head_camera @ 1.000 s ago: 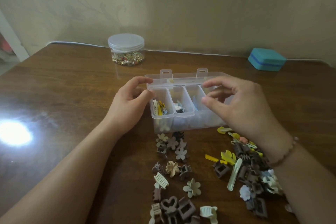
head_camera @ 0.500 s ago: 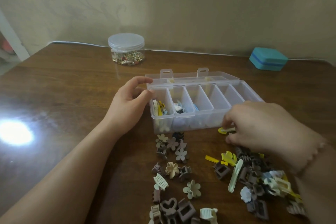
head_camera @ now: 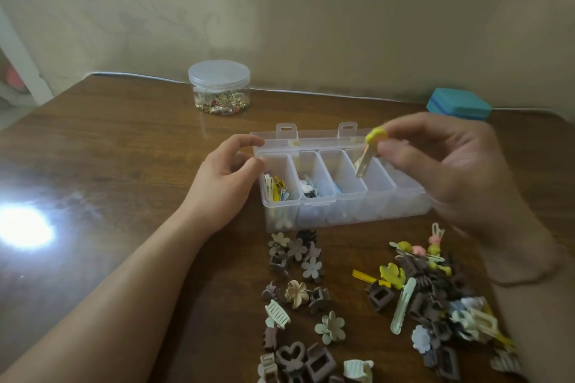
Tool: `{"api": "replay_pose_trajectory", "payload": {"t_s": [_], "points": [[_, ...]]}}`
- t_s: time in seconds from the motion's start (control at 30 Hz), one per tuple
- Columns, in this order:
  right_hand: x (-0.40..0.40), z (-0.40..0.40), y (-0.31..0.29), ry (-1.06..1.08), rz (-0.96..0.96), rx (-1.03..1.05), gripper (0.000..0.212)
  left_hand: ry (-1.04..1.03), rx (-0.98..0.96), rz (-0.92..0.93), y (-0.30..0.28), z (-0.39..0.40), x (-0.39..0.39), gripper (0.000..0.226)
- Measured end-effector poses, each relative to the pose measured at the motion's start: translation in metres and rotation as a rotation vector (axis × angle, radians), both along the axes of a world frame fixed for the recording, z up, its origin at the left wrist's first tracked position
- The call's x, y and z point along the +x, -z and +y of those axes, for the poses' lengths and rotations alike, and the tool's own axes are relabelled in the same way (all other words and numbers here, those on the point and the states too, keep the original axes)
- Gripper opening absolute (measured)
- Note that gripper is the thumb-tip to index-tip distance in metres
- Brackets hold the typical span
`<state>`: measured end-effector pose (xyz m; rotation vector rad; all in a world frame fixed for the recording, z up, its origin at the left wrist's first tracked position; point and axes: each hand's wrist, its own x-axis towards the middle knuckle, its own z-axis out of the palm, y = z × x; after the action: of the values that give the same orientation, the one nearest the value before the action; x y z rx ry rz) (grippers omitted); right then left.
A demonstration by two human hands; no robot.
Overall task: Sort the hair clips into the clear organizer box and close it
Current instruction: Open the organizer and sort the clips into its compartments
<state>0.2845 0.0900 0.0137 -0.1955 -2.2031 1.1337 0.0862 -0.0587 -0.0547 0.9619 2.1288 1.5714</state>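
The clear organizer box (head_camera: 314, 211) stands open at the table's middle, its lid tipped back. Its leftmost compartments hold a few small clips (head_camera: 275, 190). My left hand (head_camera: 224, 183) rests against the box's left end, thumb and fingers on the corner. My right hand (head_camera: 441, 165) hovers over the box's right half, pinching a yellow-topped snap clip (head_camera: 368, 152) that hangs above a middle compartment. Loose hair clips lie in front of the box: a brown and beige flower group (head_camera: 295, 261) and a mixed pile (head_camera: 435, 298) to the right.
A lidded clear jar (head_camera: 219, 87) of small trinkets stands at the back left by the wall. A teal case (head_camera: 457, 104) sits at the back right. A bright light glare (head_camera: 23, 227) marks the table's left side. More claw clips (head_camera: 298, 361) lie at the near edge.
My right hand dropped from the box to the clip pile, picked up the yellow-topped snap clip, and lifted it over the box. My left hand stayed on the box's left end.
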Motion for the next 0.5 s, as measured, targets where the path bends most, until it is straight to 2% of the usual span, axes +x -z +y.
{"api": "replay_pose_trajectory", "payload": {"t_s": [0.07, 0.13, 0.2, 0.27, 0.33, 0.4, 0.43, 0.5], "points": [[-0.011, 0.003, 0.012, 0.175, -0.005, -0.033, 0.012, 0.001, 0.001, 0.003, 0.001, 0.0, 0.0, 0.029], [-0.018, 0.007, 0.025, 0.269, -0.168, 0.041, 0.014, 0.006, 0.002, -0.003, 0.001, -0.001, -0.001, 0.03], [-0.02, 0.01, 0.033, 0.346, -0.296, 0.236, 0.015, 0.007, 0.003, -0.008, 0.0, -0.001, 0.0, 0.031], [-0.017, 0.008, 0.029, 0.408, -0.278, 0.432, 0.013, 0.006, 0.008, 0.008, 0.001, -0.001, 0.0, 0.03], [-0.007, 0.003, 0.013, 0.348, -0.282, 0.555, 0.005, -0.001, 0.017, 0.026, 0.002, -0.001, -0.001, 0.028], [0.008, 0.0, -0.003, 0.183, -0.526, 0.592, 0.008, 0.002, 0.015, 0.023, 0.002, -0.001, -0.001, 0.028], [0.015, -0.001, -0.008, 0.084, -0.721, 0.586, 0.008, 0.005, 0.011, 0.02, 0.002, 0.0, -0.002, 0.028], [0.022, -0.007, -0.012, -0.086, -1.06, 0.622, 0.019, 0.006, 0.012, 0.016, 0.003, 0.0, -0.002, 0.029]]}}
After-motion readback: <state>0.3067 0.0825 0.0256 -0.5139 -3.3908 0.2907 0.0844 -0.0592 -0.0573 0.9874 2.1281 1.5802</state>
